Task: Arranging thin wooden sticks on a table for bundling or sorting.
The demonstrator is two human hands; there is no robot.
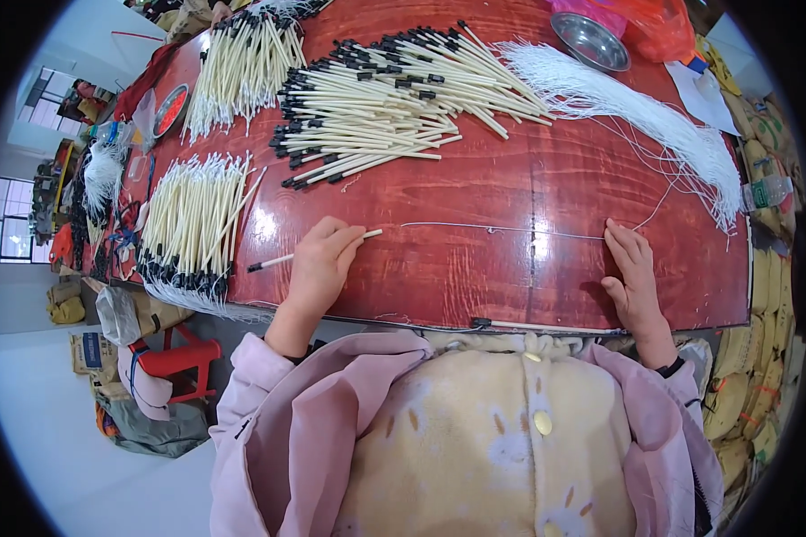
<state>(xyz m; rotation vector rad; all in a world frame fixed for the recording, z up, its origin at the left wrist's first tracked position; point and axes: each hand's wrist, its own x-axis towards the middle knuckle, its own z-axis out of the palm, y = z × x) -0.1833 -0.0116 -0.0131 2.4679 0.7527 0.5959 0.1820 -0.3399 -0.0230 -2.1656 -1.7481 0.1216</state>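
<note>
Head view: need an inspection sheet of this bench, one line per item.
Surface: glossy red wooden table.
Job's things: cream stick with black tip; white string stretched flat.
Clutter: stick pile, stick bundles, loose white strings, steel bowl.
Grippers: left hand pinches the stick; right hand presses the string's end.
Cables: nothing seen.
Surroundings: sacks right, red stool left.

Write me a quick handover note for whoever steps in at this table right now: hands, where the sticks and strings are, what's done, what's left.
Left hand holds one cream stick on the red table.
Right hand pins the end of a single white string stretched between the hands.
Loose black-tipped sticks are piled ahead; the white string bundle lies at far right.
Done: sticks with strings, stacked at left.
Left: the big loose pile.
</note>
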